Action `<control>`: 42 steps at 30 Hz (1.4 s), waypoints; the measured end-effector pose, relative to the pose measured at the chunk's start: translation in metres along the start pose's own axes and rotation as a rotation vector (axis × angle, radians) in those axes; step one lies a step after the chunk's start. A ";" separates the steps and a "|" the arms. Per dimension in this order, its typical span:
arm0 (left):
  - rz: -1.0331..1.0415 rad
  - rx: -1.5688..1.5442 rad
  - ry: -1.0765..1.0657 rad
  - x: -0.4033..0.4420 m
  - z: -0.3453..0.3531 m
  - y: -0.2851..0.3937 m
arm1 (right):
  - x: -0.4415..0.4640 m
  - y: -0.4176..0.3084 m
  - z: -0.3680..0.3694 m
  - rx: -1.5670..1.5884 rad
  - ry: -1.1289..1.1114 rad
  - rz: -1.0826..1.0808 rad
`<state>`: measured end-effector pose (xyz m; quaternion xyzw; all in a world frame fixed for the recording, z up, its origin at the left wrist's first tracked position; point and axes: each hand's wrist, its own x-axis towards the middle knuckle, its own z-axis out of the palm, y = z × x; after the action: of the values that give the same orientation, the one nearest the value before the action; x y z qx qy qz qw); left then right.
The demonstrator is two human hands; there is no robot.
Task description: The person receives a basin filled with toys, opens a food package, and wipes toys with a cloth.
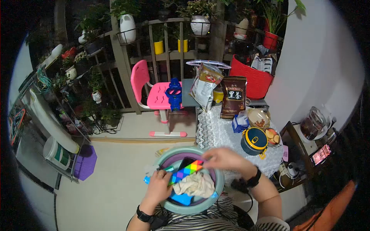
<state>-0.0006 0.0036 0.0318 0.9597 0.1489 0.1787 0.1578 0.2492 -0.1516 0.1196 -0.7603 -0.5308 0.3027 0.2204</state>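
A rainbow-coloured checked strip (189, 170) runs slantwise between my two hands, over a pale green basin (220, 181) at my lap. My left hand (158, 186) closes on its lower left end. At the upper right end is my right hand (223, 158), slightly blurred, its fingertips pinched together on the strip's tip. Below the strip lies a crumpled cream cloth (195, 185). A bright blue piece (181, 199) shows under the cloth. A dark flat object (186, 162) is partly hidden behind the strip. Inside the basin is a purple ring (172, 158).
To the right, a table with a silvery cover (216, 133) carries a dark lidded pot (254, 141), a brown bag (233, 96), a bowl (259, 117) and a blue box (240, 123). A pink chair (158, 94) stands ahead. A lit phone (321, 154) is at the far right.
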 end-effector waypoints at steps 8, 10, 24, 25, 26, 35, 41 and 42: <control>0.061 -0.151 -0.234 0.017 -0.017 -0.015 | 0.162 0.115 -0.179 -0.011 1.031 0.015; 0.017 -0.197 -0.329 0.024 -0.027 -0.011 | 0.206 0.145 -0.204 0.020 1.223 0.148; -0.041 -0.409 -0.273 0.019 -0.043 -0.019 | 0.297 0.126 -0.205 -0.001 1.357 0.017; -0.044 -0.409 -0.267 0.018 -0.044 -0.018 | 0.296 0.117 -0.205 -0.011 1.378 -0.065; -0.049 -0.424 -0.285 0.017 -0.043 -0.018 | 0.292 0.108 -0.207 -0.011 1.376 -0.072; 0.068 -0.367 -0.160 0.006 -0.063 -0.007 | 0.183 0.010 -0.230 -0.002 1.349 -0.519; 0.169 -0.148 0.332 0.010 -0.138 0.026 | 0.076 -0.072 -0.164 0.047 1.139 -0.641; 0.207 -0.090 0.450 0.014 -0.155 0.040 | 0.061 -0.087 -0.147 0.166 1.040 -0.630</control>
<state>-0.0398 0.0108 0.1878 0.8978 0.0732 0.4097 0.1442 0.3077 -0.0666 0.2689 -0.5952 -0.5275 -0.1476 0.5879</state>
